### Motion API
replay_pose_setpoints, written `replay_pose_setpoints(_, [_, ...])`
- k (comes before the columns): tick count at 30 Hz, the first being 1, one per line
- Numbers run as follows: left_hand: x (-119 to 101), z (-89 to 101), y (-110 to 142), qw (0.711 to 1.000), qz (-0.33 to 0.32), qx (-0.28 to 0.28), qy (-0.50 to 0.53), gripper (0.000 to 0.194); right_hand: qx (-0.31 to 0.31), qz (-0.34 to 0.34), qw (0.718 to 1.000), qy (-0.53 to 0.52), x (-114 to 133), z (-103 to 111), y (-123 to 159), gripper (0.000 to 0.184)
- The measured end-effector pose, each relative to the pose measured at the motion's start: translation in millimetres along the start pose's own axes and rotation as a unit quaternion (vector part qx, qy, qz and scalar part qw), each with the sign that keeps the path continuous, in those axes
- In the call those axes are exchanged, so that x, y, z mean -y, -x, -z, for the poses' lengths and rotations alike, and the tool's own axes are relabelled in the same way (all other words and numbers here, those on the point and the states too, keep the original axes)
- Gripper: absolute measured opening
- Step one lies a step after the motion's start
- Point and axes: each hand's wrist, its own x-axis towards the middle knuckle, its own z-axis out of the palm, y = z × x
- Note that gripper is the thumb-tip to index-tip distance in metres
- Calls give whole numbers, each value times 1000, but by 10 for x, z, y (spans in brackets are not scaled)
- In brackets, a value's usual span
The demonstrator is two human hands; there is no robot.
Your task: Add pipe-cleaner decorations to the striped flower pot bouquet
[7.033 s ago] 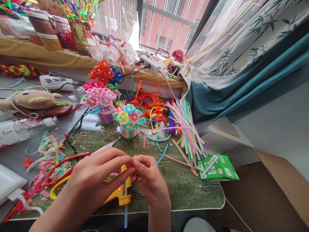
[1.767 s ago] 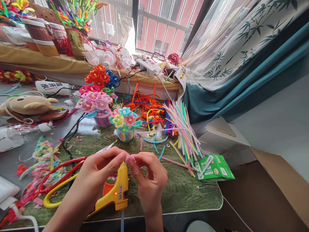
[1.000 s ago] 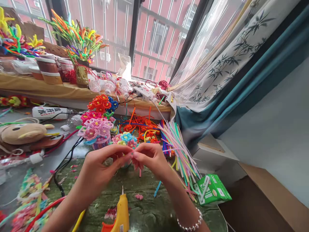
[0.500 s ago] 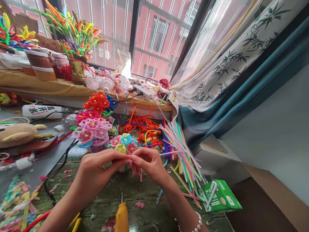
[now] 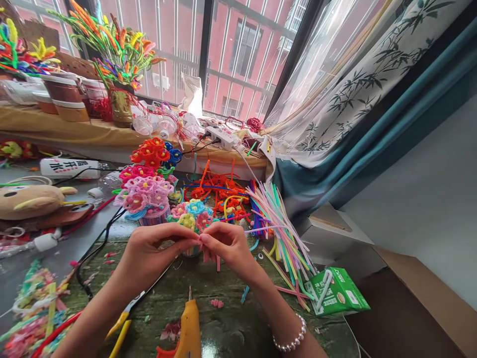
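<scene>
My left hand (image 5: 154,248) and my right hand (image 5: 228,244) meet fingertip to fingertip over the table. Both pinch a small pink piece of pipe cleaner (image 5: 208,256), mostly hidden behind the fingers; a bit of it hangs below my right fingers. Just behind them stands a small pot of pastel pipe-cleaner flowers (image 5: 196,209). A fuller bunch of pink flowers (image 5: 147,194) is to its left. Below my hands lies a yellow hot glue gun (image 5: 190,325), its nozzle pointing away from me. A short pink coiled piece (image 5: 216,303) rests beside the nozzle.
Loose pastel pipe cleaners (image 5: 279,228) lie in a heap at the right, by a green milk carton (image 5: 337,292). Orange pipe-cleaner pieces (image 5: 219,191) are piled behind. Yellow-handled scissors (image 5: 124,315) lie partly under my left forearm. Colourful scraps (image 5: 37,308) cover the left corner.
The view has shifted slightly, so more of the glue gun, the scissors and the bracelet shows. My hands keep their pinch on the pink piece with only slight finger movement.
</scene>
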Motion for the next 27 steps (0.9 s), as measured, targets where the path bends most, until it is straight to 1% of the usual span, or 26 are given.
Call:
replay_pose_setpoints(4, [3, -22, 5, 999, 42, -1, 35, 25, -23, 18, 999, 11, 12, -16, 21, 36])
replay_pose_setpoints(7, [1, -22, 17, 997, 63, 11, 47, 31, -23, 24, 999, 26, 4, -9, 20, 38])
replay_pose_setpoints(9, [-4, -12, 28, 996, 71, 20, 49, 30, -17, 27, 999, 28, -9, 0, 9, 40])
replay_pose_setpoints(14, [-49, 6, 33, 996, 70, 32, 51, 27, 11, 19, 1000, 16, -46, 20, -21, 40])
replay_pose_setpoints(18, [-62, 6, 30, 995, 72, 43, 46, 30, -1, 10, 1000, 10, -62, 35, -29, 37])
replay_pose_setpoints(22, [-5, -7, 33, 996, 65, 51, 19, 31, 1, 0, 1000, 6, -61, 36, -36, 37])
replay_pose_setpoints(24, [39, -20, 35, 998, 55, 43, -3, 32, 0, -8, 1000, 5, -61, 30, -38, 38])
replay_pose_setpoints(27, [103, -45, 56, 998, 36, 13, -41, 32, 0, -21, 1000, 9, -73, 19, -37, 39])
